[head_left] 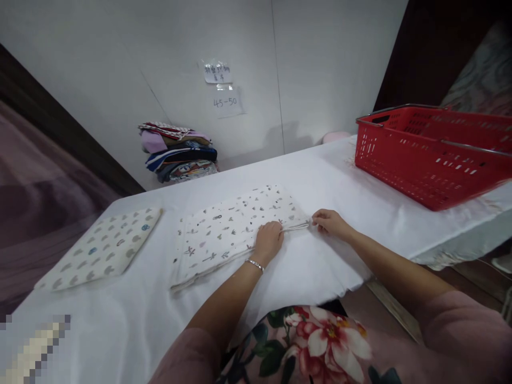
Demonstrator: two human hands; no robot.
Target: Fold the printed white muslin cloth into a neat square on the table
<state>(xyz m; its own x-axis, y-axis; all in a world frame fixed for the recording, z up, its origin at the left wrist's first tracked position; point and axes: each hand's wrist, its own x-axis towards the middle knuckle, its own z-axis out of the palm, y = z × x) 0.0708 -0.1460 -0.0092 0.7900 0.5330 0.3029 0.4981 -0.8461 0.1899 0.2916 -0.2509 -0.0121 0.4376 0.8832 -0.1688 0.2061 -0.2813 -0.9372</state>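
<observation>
A folded white cloth (pixel 236 218) with small grey plant and animal prints lies on the table in front of me. My left hand (pixel 269 242), with a silver bracelet at the wrist, rests on its near edge, fingers laid over the fabric. At the right near corner of the cloth, my right hand (pixel 331 223) has its fingertips pinched together; they seem to touch the corner. A second folded cloth (pixel 108 242), cream with grey mouse-head shapes and a few blue ones, lies to the left, apart from both hands.
A red plastic basket (pixel 424 165) with metal handles stands at the right on the white-covered table (pixel 340 176). Beyond the far edge sits a stack of folded fabrics (pixel 180 154). Handwritten paper signs (pixel 226 101) hang on the wall. Something pixelated (pixel 38 346) shows at lower left.
</observation>
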